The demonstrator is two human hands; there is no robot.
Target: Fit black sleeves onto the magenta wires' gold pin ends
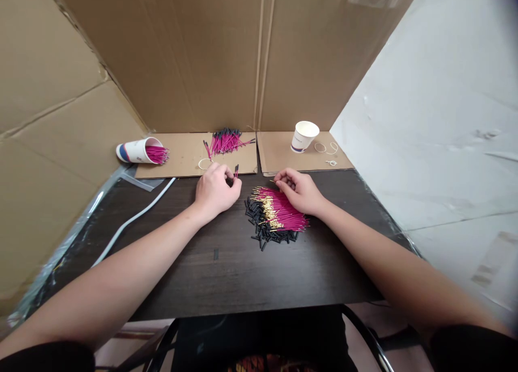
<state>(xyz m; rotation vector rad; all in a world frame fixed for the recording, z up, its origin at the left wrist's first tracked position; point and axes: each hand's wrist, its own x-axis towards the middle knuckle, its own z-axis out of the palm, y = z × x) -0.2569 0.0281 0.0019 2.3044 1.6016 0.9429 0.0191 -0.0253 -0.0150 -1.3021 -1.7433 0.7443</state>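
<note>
My left hand (218, 188) is closed, pinching pink wires with black ends (236, 172) that stick up by its thumb. My right hand (298, 190) is also closed; a thin gold-tipped pink wire (273, 181) shows at its fingertips. Just below it lies a pile of pink wires with gold tips (285, 212) on the dark table. Small black tubes (263, 234) are strewn around the left and lower sides of that pile. Behind my left hand, a heap of pink wires with black ends (227, 141) rests on cardboard.
A tipped paper cup (135, 151) full of pink wires lies at the left. An upright paper cup (304, 136) and rubber bands (326, 148) are on the right cardboard (279, 164). A pale cable (133, 218) crosses the table's left side. Cardboard walls (194, 59) stand behind and left.
</note>
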